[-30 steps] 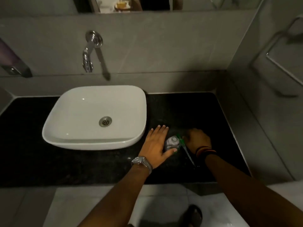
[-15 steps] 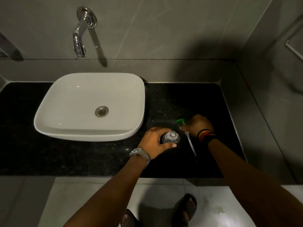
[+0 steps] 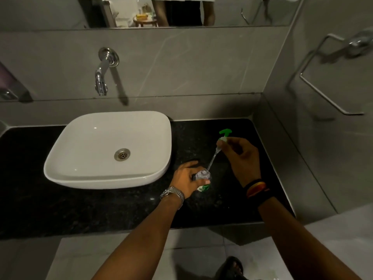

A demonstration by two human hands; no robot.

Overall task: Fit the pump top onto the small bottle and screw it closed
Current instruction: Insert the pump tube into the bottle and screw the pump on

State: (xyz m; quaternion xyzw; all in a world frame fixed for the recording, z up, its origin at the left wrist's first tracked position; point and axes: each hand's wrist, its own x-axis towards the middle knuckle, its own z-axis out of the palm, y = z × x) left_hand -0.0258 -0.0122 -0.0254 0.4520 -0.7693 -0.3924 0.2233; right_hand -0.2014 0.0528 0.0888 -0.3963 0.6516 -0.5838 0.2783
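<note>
A small clear bottle [image 3: 203, 176] with a green label stands upright on the black counter [image 3: 101, 209], right of the basin. My left hand [image 3: 186, 179] wraps around its side, thumb in front. My right hand [image 3: 241, 156] pinches the collar of the green pump top [image 3: 224, 134] and holds it raised and tilted. The pump's clear dip tube [image 3: 213, 160] slants down to the left, and its tip sits at the bottle's open mouth.
A white basin [image 3: 109, 148] rests on the counter at the left, under a chrome wall tap [image 3: 103, 77]. A grey side wall with a metal towel ring [image 3: 331, 81] bounds the counter on the right. The counter's front edge runs just below my wrists.
My right hand has lifted the pump top off the counter and swung its tube over to the bottle's mouth. My left hand keeps its hold on the bottle. The camera tilted up.
</note>
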